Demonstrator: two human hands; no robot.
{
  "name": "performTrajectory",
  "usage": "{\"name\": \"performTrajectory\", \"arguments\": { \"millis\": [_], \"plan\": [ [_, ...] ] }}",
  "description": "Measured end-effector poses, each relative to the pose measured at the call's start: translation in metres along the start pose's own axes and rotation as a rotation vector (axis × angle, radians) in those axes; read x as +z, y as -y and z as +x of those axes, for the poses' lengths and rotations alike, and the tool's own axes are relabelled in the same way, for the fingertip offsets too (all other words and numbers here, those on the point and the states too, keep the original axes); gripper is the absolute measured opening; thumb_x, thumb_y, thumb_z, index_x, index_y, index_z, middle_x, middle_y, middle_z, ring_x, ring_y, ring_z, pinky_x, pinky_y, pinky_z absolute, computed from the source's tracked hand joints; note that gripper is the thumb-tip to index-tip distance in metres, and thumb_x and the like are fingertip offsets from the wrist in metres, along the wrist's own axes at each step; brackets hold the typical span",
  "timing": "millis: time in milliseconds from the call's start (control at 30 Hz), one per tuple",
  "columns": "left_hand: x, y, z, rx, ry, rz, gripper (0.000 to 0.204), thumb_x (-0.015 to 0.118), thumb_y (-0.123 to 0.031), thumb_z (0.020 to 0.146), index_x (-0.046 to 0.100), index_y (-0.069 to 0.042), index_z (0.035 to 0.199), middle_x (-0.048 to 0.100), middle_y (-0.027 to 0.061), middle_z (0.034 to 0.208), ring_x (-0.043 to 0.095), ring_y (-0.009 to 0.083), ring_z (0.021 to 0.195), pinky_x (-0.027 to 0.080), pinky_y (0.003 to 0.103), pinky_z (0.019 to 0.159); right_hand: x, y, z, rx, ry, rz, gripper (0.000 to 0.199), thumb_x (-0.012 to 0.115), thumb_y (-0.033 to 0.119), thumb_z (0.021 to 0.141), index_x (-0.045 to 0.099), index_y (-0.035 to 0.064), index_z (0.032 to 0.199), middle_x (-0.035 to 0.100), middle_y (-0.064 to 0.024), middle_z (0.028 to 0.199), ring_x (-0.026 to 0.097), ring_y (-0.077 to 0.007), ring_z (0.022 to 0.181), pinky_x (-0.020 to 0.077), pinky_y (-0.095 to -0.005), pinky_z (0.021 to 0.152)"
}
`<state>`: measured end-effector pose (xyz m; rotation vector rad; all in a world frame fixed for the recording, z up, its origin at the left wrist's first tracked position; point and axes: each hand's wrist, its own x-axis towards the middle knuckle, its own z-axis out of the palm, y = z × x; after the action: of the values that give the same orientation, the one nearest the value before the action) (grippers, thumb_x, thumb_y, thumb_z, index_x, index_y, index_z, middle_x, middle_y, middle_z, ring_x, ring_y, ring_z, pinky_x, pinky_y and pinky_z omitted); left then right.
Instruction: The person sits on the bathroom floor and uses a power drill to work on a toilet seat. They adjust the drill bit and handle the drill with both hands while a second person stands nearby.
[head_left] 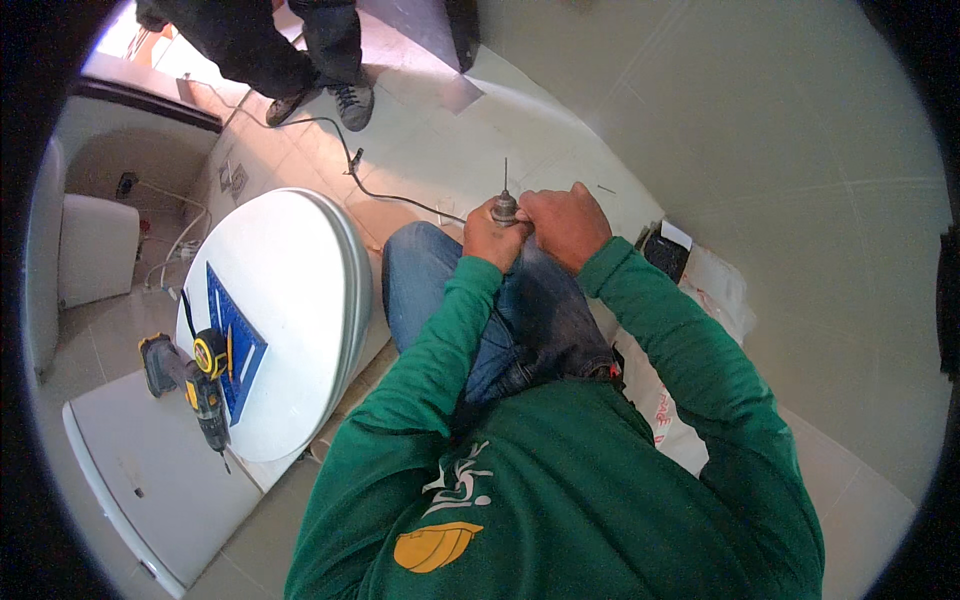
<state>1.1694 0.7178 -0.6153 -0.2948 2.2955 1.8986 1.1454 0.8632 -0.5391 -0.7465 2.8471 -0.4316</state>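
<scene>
Sweatshirt: a green sweatshirt [560, 490] with a white and yellow print is filling the lower middle of the frame, its sleeves running up toward the centre.
Knee: a knee in blue jeans [430, 270] is rising just below the hands, in the middle of the frame.
Left hand: the left hand [488, 238] is closing tightly around the body of a drill [504, 208] at upper centre, fingers wrapped and no gap showing.
Right hand: the right hand [562, 222] is clenching just beside the left, touching it, gripping the same tool from the other side.
Drill: only its metal chuck is showing between the two fists, with a thin drill bit [505, 172] pointing up toward the top of the frame.
Cable: a dark cable [385, 192] is trailing from the hands across the tiled floor to the upper left.
Round top: a white round tabletop [290, 300] is lying at left centre, bearing a blue ruler plate [232, 335] and a yellow tape measure [211, 352].
Cordless driver: a yellow and black cordless driver [195, 385] is lying at the lower left, partly on the round top.
Bag: a white printed bag [700, 300] is sitting right of the knee.
Other person: a person's dark shoes [335, 100] are standing at the top left.
</scene>
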Motion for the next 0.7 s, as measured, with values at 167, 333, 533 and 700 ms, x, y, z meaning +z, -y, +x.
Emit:
{"name": "performTrajectory", "arguments": {
  "millis": [167, 333, 533, 700],
  "plan": [
    [0.005, -0.008, -0.007, 0.02, 0.033, 0.101, 0.024, 0.08, -0.016, 0.076, 0.066, 0.0, 0.088, 0.069, 0.0089, 0.075, 0.064, 0.0169, 0.071, 0.052, 0.033, 0.07, -0.008, -0.008, -0.019, 0.073, -0.077, -0.004, 0.01, 0.06, 0.02, 0.093, 0.062, 0.01, 0.093, 0.069, -0.0125, 0.084, 0.068, -0.0346, 0.083, 0.0456, -0.0511, 0.08],
    [0.01, -0.02, -0.011, -0.051, -0.195, 0.187, 0.031, 0.086, -0.021, 0.076, 0.068, 0.0, 0.09, 0.068, 0.004, 0.079, 0.062, 0.0132, 0.073, 0.051, 0.029, 0.071, 0.009, -0.053, -0.033, 0.164, -0.164, 0.455, 0.018, 0.058, 0.023, 0.095, 0.063, 0.006, 0.089, 0.067, -0.0183, 0.085, 0.066, -0.0386, 0.083, 0.0493, -0.0489, 0.073],
    [0.013, -0.017, -0.028, 0.019, -0.235, 0.023, 0.027, 0.084, -0.019, 0.081, 0.069, 0.001, 0.091, 0.068, 0.0026, 0.084, 0.061, 0.01, 0.075, 0.05, 0.026, 0.072, 0.04, -0.056, -0.047, 0.279, -0.165, 0.647, 0.022, 0.053, 0.02, 0.099, 0.062, 0.0036, 0.088, 0.064, -0.0184, 0.082, 0.063, -0.0401, 0.082, 0.0497, -0.0463, 0.072],
    [0.004, -0.003, -0.02, 0.016, -0.099, -0.118, 0.026, 0.08, -0.017, 0.082, 0.067, 0.003, 0.095, 0.068, 0.0039, 0.083, 0.059, 0.0109, 0.072, 0.05, 0.027, 0.07, 0.032, -0.032, -0.037, 0.103, -0.315, 0.584, 0.02, 0.052, 0.017, 0.1, 0.059, 0.0029, 0.089, 0.061, -0.0204, 0.083, 0.06, -0.0437, 0.08, 0.0487, -0.0482, 0.072]
  ]
}}
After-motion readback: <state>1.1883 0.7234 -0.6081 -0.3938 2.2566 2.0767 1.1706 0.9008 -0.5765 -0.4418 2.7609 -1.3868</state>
